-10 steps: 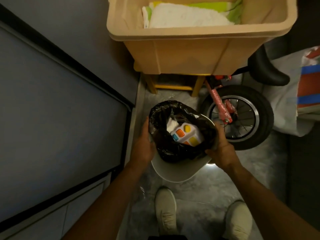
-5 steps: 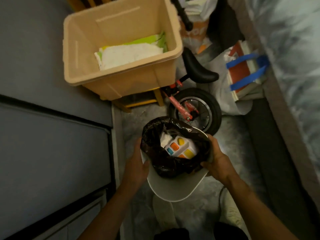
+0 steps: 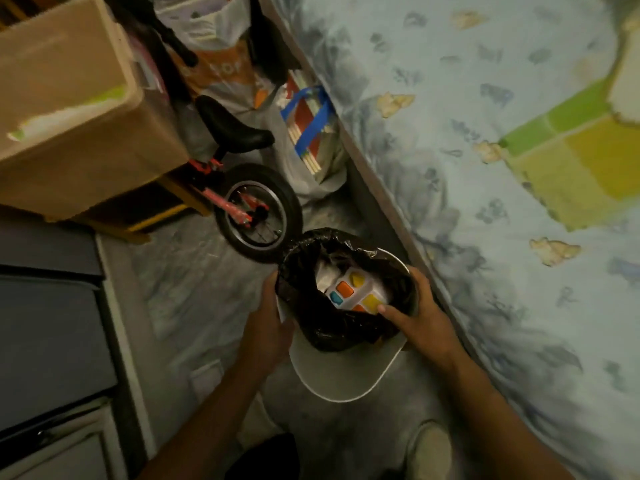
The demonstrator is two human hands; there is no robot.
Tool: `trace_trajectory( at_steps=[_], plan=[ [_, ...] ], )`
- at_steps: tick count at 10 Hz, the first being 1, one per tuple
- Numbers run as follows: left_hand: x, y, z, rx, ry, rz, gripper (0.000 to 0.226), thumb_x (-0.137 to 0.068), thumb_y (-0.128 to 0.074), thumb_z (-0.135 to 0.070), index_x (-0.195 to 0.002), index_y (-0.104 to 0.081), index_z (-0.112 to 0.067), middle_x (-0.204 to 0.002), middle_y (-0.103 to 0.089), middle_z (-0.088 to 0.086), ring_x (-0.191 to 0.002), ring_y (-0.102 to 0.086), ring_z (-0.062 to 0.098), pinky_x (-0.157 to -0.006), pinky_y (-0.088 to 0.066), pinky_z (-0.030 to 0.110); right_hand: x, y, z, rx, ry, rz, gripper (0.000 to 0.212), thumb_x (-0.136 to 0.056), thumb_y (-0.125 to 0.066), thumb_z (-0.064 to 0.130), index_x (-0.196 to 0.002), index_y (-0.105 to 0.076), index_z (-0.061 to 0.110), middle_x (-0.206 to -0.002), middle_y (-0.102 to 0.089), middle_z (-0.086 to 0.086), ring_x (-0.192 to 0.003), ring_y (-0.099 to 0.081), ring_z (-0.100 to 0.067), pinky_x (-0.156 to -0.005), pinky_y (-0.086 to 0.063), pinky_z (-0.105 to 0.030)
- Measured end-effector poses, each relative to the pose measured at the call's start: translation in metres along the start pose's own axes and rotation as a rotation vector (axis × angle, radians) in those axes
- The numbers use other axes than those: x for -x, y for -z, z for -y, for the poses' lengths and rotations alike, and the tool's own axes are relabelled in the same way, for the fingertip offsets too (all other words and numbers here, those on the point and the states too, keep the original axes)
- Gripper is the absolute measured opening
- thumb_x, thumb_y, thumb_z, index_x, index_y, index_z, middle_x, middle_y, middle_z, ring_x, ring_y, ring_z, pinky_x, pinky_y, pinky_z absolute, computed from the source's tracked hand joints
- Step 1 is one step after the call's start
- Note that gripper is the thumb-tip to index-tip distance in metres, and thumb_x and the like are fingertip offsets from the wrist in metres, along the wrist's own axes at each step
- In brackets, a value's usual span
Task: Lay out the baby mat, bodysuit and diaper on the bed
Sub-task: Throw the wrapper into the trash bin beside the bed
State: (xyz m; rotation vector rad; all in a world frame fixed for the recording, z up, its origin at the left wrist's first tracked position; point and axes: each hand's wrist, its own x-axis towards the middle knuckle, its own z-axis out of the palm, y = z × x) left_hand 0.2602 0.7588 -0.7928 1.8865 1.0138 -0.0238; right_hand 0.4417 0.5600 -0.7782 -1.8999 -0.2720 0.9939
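I hold a white bin [image 3: 341,377] lined with a black bag [image 3: 332,330] over the floor. My left hand [image 3: 268,329] grips its left side. My right hand [image 3: 420,322] grips the right rim, thumb lying over the bag's edge. Inside the bag lies a white toy [image 3: 355,292] with coloured buttons. The bed [image 3: 485,188] with a pale blue patterned sheet runs along the right. A green and yellow mat [image 3: 571,161] lies on the bed at the right. A beige tub [image 3: 79,109] at the upper left holds white and green folded cloth [image 3: 65,116].
A small red bike [image 3: 249,202] with a black saddle stands between the tub and the bed. Bags [image 3: 311,133] of books and other things lean against the bed's side. Grey drawers [image 3: 52,323] line the left. My shoes [image 3: 429,448] stand on the grey floor below.
My view has swung to the right, bringing the bed and mat into sight. The bin has moved right with both hands, nearer the bed edge. My right thumb now lies over the bag.
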Motion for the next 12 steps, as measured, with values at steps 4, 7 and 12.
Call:
trace_trajectory(
  at_steps=[4,7,12],
  plan=[
    [-0.003,-0.129,0.016,-0.079,0.004,0.121,0.077,-0.091,-0.066,-0.027,-0.151,-0.018,-0.037,-0.133,-0.062,0.003,-0.107,-0.067,0.026,-0.082,-0.056,0.039,0.012,0.054,-0.123,-0.131,-0.005,-0.063,0.066,-0.077,-0.079,0.030,-0.127,-0.044,0.055,-0.124,-0.054,0.041,-0.117,-0.048,0.019,-0.087,-0.040,0.001],
    [-0.013,-0.131,0.040,-0.072,0.009,0.176,0.101,-0.077,-0.081,-0.037,-0.149,-0.011,-0.050,-0.142,-0.051,-0.006,-0.115,-0.060,0.023,-0.079,-0.060,0.047,0.007,0.051,-0.141,-0.065,-0.009,-0.116,0.080,-0.081,-0.076,0.021,-0.148,-0.033,0.025,-0.150,-0.038,0.007,-0.139,-0.033,-0.008,-0.117,-0.026,-0.030],
    [0.012,-0.106,-0.028,-0.221,0.225,0.260,0.079,-0.089,-0.069,-0.036,-0.152,-0.026,-0.017,-0.150,-0.047,0.012,-0.133,-0.049,0.031,-0.104,-0.042,0.036,0.057,0.056,-0.077,0.044,-0.088,-0.169,0.073,-0.086,-0.071,0.026,-0.147,-0.035,0.011,-0.153,-0.038,-0.005,-0.142,-0.034,-0.018,-0.118,-0.027,-0.039]
  ],
)
